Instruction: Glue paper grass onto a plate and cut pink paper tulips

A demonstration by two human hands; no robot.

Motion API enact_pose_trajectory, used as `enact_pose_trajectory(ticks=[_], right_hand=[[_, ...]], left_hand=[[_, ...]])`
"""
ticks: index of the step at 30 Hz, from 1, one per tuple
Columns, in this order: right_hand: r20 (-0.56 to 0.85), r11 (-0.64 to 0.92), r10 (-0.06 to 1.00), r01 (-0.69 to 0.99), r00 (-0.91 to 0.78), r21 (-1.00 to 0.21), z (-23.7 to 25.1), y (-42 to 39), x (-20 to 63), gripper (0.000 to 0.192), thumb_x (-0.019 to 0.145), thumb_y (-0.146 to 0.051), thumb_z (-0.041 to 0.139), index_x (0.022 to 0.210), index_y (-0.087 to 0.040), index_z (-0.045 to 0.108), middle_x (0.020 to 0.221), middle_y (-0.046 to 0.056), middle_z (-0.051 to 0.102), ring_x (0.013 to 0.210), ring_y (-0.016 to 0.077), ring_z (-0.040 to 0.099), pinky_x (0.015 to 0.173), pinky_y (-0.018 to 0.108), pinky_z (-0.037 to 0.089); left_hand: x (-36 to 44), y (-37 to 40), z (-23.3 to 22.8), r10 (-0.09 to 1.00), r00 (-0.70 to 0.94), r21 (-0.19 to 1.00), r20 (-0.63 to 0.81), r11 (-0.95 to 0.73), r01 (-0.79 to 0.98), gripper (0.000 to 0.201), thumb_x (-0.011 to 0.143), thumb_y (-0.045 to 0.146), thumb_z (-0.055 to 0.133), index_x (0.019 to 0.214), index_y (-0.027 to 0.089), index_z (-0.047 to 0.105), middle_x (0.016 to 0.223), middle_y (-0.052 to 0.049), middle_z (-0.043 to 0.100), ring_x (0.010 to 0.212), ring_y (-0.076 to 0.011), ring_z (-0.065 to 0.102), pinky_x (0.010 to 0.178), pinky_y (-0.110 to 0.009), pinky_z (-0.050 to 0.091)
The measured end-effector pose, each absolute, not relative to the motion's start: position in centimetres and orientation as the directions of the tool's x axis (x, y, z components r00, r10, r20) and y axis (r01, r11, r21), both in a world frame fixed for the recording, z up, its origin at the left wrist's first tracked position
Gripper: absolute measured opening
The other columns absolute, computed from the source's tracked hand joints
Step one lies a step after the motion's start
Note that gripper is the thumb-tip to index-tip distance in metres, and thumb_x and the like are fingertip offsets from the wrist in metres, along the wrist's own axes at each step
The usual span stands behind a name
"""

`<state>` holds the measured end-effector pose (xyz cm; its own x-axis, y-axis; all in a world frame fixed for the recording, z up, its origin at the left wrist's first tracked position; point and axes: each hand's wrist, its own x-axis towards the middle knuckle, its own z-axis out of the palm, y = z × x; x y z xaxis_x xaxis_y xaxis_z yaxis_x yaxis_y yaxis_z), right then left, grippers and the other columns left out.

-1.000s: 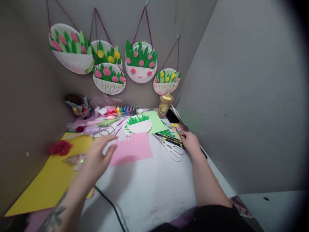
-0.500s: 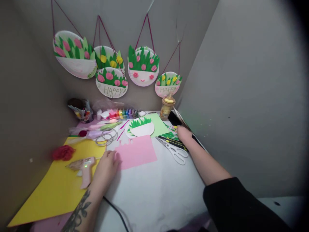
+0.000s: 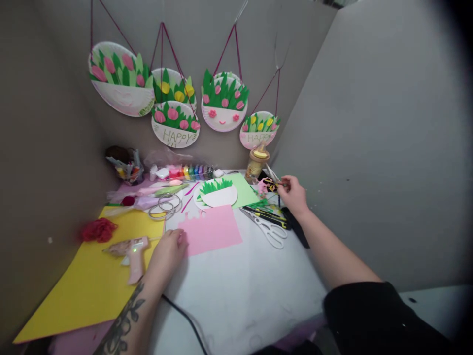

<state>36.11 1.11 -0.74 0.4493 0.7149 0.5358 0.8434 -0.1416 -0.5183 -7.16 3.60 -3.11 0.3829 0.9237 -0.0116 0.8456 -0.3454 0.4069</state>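
My left hand (image 3: 169, 251) lies at the left edge of a pink paper sheet (image 3: 214, 231), fingers curled in against that edge. The sheet's top left edge is cut unevenly. At the table's right side, my right hand (image 3: 293, 195) is raised with its fingers pinched on thin paper scraps (image 3: 271, 184), pink and yellow; their exact shapes are hard to make out. Below it lie white-handled scissors (image 3: 271, 234), black-and-yellow tools (image 3: 266, 217) and green paper scraps (image 3: 260, 203). A paper plate craft (image 3: 219, 196) with green paper grass sits behind the pink sheet.
A pink glue gun (image 3: 136, 256) rests on yellow paper (image 3: 84, 291), its dark cable (image 3: 188, 320) crossing the table. Metal rings (image 3: 165, 206), clay pots (image 3: 192, 172), a pen holder (image 3: 127, 167) and a tumbler (image 3: 256, 165) stand behind. Plate crafts (image 3: 225, 106) hang on the wall.
My right hand has lifted from the right side of the table, bringing up the pink and yellow scraps. My left hand stays by the pink sheet. The view has shifted slightly.
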Motion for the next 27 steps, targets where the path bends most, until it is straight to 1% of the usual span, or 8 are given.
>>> enact_pose_trajectory(ticks=[2, 4, 8, 13, 18, 20, 24, 27], right_hand=[[0.580, -0.068, 0.656, 0.803, 0.483, -0.592, -0.8, 0.9, 36.3, 0.037, 0.076, -0.026, 0.052, 0.112, -0.017, 0.050, 0.095, 0.009, 0.067, 0.074, 0.0184, 0.061, 0.071, 0.031, 0.048], [0.556, -0.092, 0.647, 0.778, 0.521, -0.621, -0.9, 1.0, 36.4, 0.040, 0.074, -0.025, 0.050, 0.113, -0.015, 0.048, 0.092, 0.008, 0.065, 0.077, 0.0184, 0.060, 0.073, 0.031, 0.048], [0.500, -0.194, 0.672, 0.782, 0.546, -0.592, -0.9, 1.3, 36.0, 0.032, 0.069, -0.021, 0.049, 0.099, -0.016, 0.056, 0.086, 0.008, 0.061, 0.079, 0.0217, 0.056, 0.073, 0.033, 0.046], [0.449, -0.250, 0.696, 0.776, 0.560, -0.579, -0.5, 2.3, 35.8, 0.025, 0.067, -0.018, 0.048, 0.088, -0.016, 0.061, 0.095, 0.013, 0.062, 0.087, 0.0251, 0.055, 0.080, 0.036, 0.042], [0.309, -0.252, 0.757, 0.695, 0.575, -0.674, -0.6, 2.8, 36.4, 0.013, 0.071, -0.029, 0.056, 0.068, -0.018, 0.062, 0.065, 0.005, 0.065, 0.071, 0.0214, 0.059, 0.073, 0.032, 0.045], [0.286, -0.207, 0.771, 0.649, 0.569, -0.732, -0.3, 2.3, 36.7, 0.019, 0.074, -0.035, 0.057, 0.071, -0.017, 0.064, 0.063, 0.004, 0.066, 0.067, 0.0202, 0.061, 0.070, 0.031, 0.047], [0.355, -0.037, 0.742, 0.563, 0.569, -0.826, 0.8, 0.7, 36.7, 0.039, 0.086, -0.049, 0.045, 0.094, -0.015, 0.064, 0.088, 0.009, 0.071, 0.083, 0.0203, 0.065, 0.076, 0.033, 0.051], [0.378, 0.069, 0.735, 0.492, 0.563, -0.868, 1.4, 0.0, 35.9, 0.044, 0.087, -0.056, 0.042, 0.096, -0.017, 0.060, 0.089, 0.010, 0.071, 0.084, 0.0208, 0.067, 0.076, 0.035, 0.053]], left_hand=[[-7.2, 3.6, -3.2, 0.921, 0.388, 0.407, -0.013, -0.350, 0.844, 0.027, 0.085, 0.026, 0.044, 0.101, 0.016, 0.063, 0.098, -0.011, 0.063, 0.090, -0.0231, 0.061, 0.082, -0.032, 0.046], [-7.1, 3.6, -3.3, 0.918, 0.396, 0.410, -0.009, -0.357, 0.839, 0.026, 0.085, 0.026, 0.044, 0.100, 0.016, 0.063, 0.097, -0.012, 0.063, 0.090, -0.0233, 0.061, 0.082, -0.032, 0.045], [-7.1, 3.4, -3.5, 0.909, 0.416, 0.416, 0.015, -0.384, 0.824, 0.026, 0.086, 0.027, 0.042, 0.098, 0.016, 0.064, 0.096, -0.012, 0.064, 0.091, -0.0235, 0.061, 0.082, -0.033, 0.045], [-7.1, 3.3, -3.9, 0.900, 0.433, 0.420, 0.043, -0.409, 0.810, 0.028, 0.087, 0.027, 0.042, 0.099, 0.015, 0.064, 0.099, -0.013, 0.064, 0.090, -0.0242, 0.061, 0.081, -0.033, 0.045], [-7.2, 3.3, -3.8, 0.902, 0.429, 0.422, 0.037, -0.404, 0.812, 0.029, 0.088, 0.028, 0.041, 0.100, 0.015, 0.064, 0.098, -0.012, 0.065, 0.091, -0.0240, 0.061, 0.084, -0.033, 0.045], [-7.3, 3.3, -3.6, 0.905, 0.423, 0.422, 0.051, -0.404, 0.812, 0.031, 0.089, 0.029, 0.040, 0.100, 0.015, 0.065, 0.097, -0.012, 0.064, 0.093, -0.0243, 0.061, 0.085, -0.034, 0.045], [-7.4, 3.1, -2.9, 0.918, 0.388, 0.410, 0.083, -0.386, 0.826, 0.035, 0.090, 0.031, 0.037, 0.105, 0.014, 0.065, 0.106, -0.014, 0.063, 0.098, -0.0256, 0.060, 0.089, -0.036, 0.044], [-7.4, 3.0, -2.6, 0.925, 0.373, 0.399, 0.072, -0.369, 0.840, 0.036, 0.091, 0.032, 0.036, 0.106, 0.015, 0.064, 0.109, -0.013, 0.062, 0.100, -0.0252, 0.060, 0.090, -0.036, 0.044]])
